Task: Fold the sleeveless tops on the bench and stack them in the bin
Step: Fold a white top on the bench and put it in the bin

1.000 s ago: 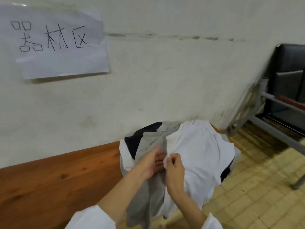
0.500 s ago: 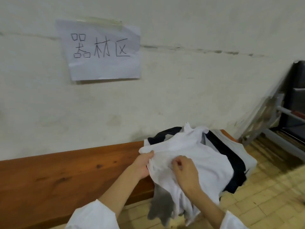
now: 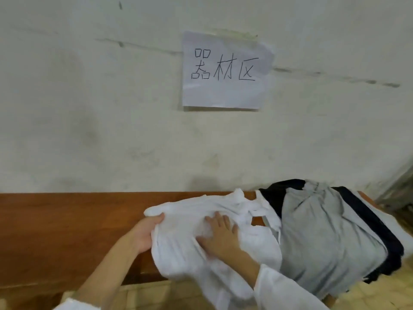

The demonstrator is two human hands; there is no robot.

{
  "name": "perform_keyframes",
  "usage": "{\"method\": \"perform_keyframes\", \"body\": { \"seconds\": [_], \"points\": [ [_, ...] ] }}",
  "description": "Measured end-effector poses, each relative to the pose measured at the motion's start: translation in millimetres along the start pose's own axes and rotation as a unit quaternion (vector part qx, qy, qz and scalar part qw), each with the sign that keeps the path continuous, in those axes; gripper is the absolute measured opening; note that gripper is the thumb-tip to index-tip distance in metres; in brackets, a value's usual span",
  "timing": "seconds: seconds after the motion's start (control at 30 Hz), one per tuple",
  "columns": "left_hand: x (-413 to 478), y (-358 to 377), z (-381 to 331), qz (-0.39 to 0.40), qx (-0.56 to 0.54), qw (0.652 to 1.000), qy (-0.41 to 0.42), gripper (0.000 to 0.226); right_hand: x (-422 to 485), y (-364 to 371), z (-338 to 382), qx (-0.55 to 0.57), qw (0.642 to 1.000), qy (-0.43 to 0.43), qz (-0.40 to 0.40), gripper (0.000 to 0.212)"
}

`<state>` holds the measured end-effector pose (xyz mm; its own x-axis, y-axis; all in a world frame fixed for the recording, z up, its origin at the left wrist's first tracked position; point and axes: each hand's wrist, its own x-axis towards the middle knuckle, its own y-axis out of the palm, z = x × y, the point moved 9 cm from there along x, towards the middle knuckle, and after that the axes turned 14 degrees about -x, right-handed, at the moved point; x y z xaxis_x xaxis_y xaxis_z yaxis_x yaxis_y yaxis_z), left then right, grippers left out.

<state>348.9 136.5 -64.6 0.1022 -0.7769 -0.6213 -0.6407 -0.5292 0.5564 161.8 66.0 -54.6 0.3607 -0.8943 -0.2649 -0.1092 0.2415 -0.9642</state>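
The white top (image 3: pixel 178 253) is plain, with no print, and faint bluish shadows sit in its creases. At the desk's right end the grey top (image 3: pixel 324 238) is a flat pale grey, and a dark top (image 3: pixel 273 195) under it looks navy to black. The desk (image 3: pixel 67 220) is reddish-brown wood with darker grain streaks. The wall (image 3: pixel 89 108) is off-white, smudged with grey and crossed by a thin dark line. The paper sign (image 3: pixel 223 95) is white with black handwritten characters. The floor (image 3: pixel 397 294) has yellowish-tan tiles. Both sleeves (image 3: pixel 281 291) are white.

white top (image 3: pixel 183 253) rumpled on bench (image 3: pixel 67 220)
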Motion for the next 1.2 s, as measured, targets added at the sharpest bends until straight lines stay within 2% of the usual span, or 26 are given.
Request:
{"method": "perform_keyframes", "body": {
  "seconds": [0.13, 0.23, 0.3, 0.33, 0.4, 0.43, 0.5, 0.53, 0.57, 0.6, 0.63, 0.7, 0.8, 0.87, 0.93, 1.03, 1.13, 1.2],
  "points": [
    [-17, -81, -44, -0.096, 0.04, 0.994, 0.041, 0.015, 9, 8, 66, -0.042, 0.998, -0.05, -0.001, 0.082],
    [-16, -97, -62, -0.137, 0.142, 0.975, 0.105, 0.024, 6, 14, 84, -0.046, 0.994, -0.083, -0.055, 0.102],
    [-18, -84, -62, -0.153, 0.206, 0.957, 0.136, 0.013, -1, 9, 78, -0.049, 0.992, -0.055, -0.103, 0.098],
    [-20, -70, -59, -0.148, 0.235, 0.95, 0.146, 0.013, -4, 7, 68, -0.033, 0.993, -0.011, -0.115, 0.096],
    [-21, -41, -52, -0.138, 0.321, 0.918, 0.19, 0.025, -8, 8, 48, -0.004, 0.992, 0.063, -0.11, 0.107],
    [-21, -27, -49, -0.144, 0.409, 0.872, 0.227, 0.036, -8, 13, 41, -0.001, 0.992, 0.073, -0.1, 0.115],
    [-24, -7, -43, -0.215, 0.595, 0.711, 0.306, 0.057, -4, 15, 35, -0.012, 0.994, 0.062, -0.092, 0.121],
    [-26, 0, -39, -0.242, 0.656, 0.635, 0.327, 0.056, 0, 15, 35, -0.026, 0.995, 0.042, -0.086, 0.12],
    [-23, 5, -37, -0.25, 0.691, 0.58, 0.352, 0.05, 5, 15, 34, -0.033, 0.996, 0.026, -0.084, 0.118],
    [-18, 7, -38, -0.249, 0.703, 0.549, 0.378, 0.044, 10, 13, 33, -0.034, 0.996, 0.007, -0.084, 0.113],
    [-15, 6, -44, -0.25, 0.698, 0.534, 0.407, 0.04, 14, 10, 32, -0.037, 0.995, -0.009, -0.088, 0.109],
    [-5, -11, -65, -0.287, 0.672, 0.529, 0.432, 0.045, 27, 4, 29, -0.038, 0.994, -0.031, -0.097, 0.105],
    [7, -29, -94, -0.312, 0.626, 0.588, 0.405, 0.061, 51, -2, 29, -0.042, 0.992, -0.056, -0.109, 0.107],
    [10, -39, -106, -0.334, 0.567, 0.643, 0.392, 0.059, 65, -6, 28, -0.043, 0.991, -0.067, -0.111, 0.11],
    [5, -44, -111, -0.355, 0.515, 0.667, 0.405, 0.053, 72, -10, 27, -0.044, 0.99, -0.073, -0.112, 0.112],
    [-6, -55, -115, -0.36, 0.467, 0.682, 0.431, 0.042, 69, -11, 28, -0.039, 0.99, -0.081, -0.111, 0.107],
    [-12, -76, -124, -0.35, 0.463, 0.698, 0.419, 0.039, 54, -10, 25, -0.01, 0.988, -0.096, -0.121, 0.095],
    [-15, -90, -130, -0.356, 0.46, 0.711, 0.396, 0.034, 42, -12, 17, 0.038, 0.982, -0.08, -0.169, 0.08]
  ]
}}
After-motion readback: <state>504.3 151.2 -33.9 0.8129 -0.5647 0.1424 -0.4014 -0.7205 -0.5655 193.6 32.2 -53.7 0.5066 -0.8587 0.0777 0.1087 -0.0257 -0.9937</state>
